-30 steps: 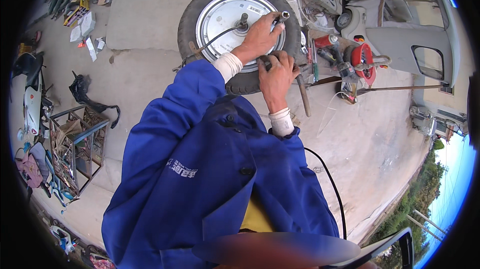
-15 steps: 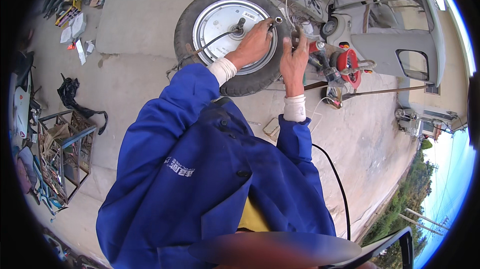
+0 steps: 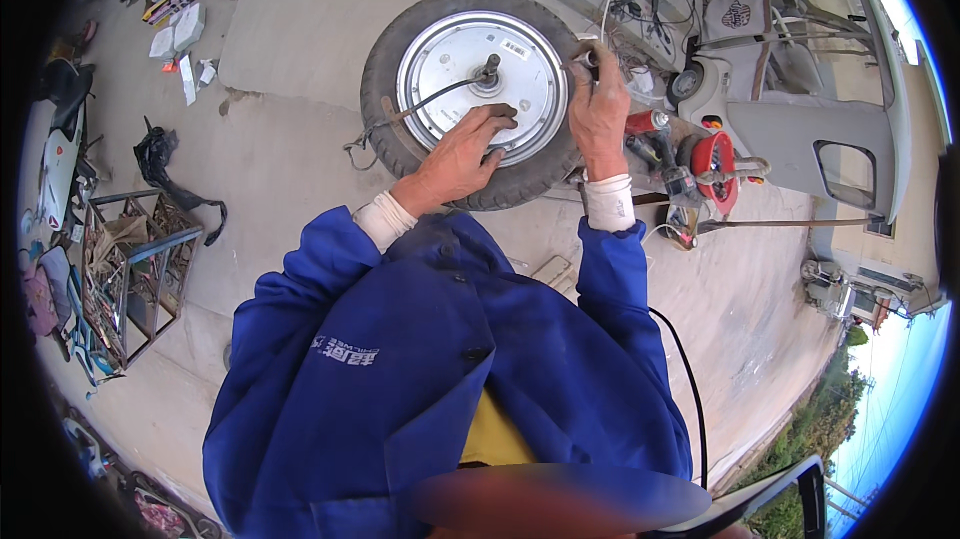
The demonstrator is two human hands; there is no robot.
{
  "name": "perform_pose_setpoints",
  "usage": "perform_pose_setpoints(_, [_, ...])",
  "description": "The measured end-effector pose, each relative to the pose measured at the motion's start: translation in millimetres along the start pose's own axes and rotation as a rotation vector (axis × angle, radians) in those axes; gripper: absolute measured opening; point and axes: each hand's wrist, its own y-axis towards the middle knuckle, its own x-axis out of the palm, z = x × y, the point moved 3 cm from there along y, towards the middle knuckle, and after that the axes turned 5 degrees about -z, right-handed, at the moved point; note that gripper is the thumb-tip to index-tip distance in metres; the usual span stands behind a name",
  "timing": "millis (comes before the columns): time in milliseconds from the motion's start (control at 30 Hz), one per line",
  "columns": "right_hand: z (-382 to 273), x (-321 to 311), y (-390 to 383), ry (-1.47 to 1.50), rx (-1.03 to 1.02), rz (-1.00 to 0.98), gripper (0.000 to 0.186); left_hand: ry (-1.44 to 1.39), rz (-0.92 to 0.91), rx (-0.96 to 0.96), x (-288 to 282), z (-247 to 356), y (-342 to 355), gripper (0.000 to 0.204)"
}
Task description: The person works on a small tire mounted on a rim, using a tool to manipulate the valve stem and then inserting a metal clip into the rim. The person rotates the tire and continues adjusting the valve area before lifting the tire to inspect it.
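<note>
A hub-motor wheel with a black tyre [image 3: 385, 69] and silver hub [image 3: 430, 64] lies flat on the ground. From its threaded axle [image 3: 491, 66] a dark cable [image 3: 425, 105] runs out over the left side of the tyre. My left hand [image 3: 455, 159] is over the hub's near edge, fingers apart and holding nothing; whether it touches the metal I cannot tell. Above the tyre's right side, my right hand [image 3: 600, 124] has its fingers closed round a small metal socket [image 3: 588, 61], its round opening showing. The rest of the socket is hidden by the fingers.
Right of the wheel are a red-topped can [image 3: 646, 122], a power tool [image 3: 680, 182] and a red bowl [image 3: 714, 174]. A grey vehicle [image 3: 810, 144] stands beyond. At left are a metal rack of scrap [image 3: 135, 279] and black plastic [image 3: 157, 159].
The socket has gone from my left hand to my right. My left hand has drawn back toward me and spread its fingers; my right has closed. The view has shifted slightly.
</note>
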Motion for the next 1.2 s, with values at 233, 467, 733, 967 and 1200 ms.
perform_pose_setpoints(233, [-34,-5,-65,0.326,0.252,-0.241,0.037,0.009,-0.013,0.014,5,-5,0,0.037])
perform_pose_setpoints(467, [-34,9,-102,0.205,0.266,-0.123,0.036,-0.001,-0.008,0.019,6,-6,3,0.037])
perform_pose_setpoints(733, [-33,20,-107,0.221,0.236,-0.022,0.037,0.013,-0.032,0.032,6,-10,2,0.043])
perform_pose_setpoints(967, [-42,14,-107,0.121,0.15,-0.125,0.04,-0.011,-0.036,0.042,6,-9,2,0.042])
perform_pose_setpoints(1200, [-66,2,-85,-0.073,0.002,-0.328,0.047,0.087,-0.051,0.018,12,-8,4,0.038])
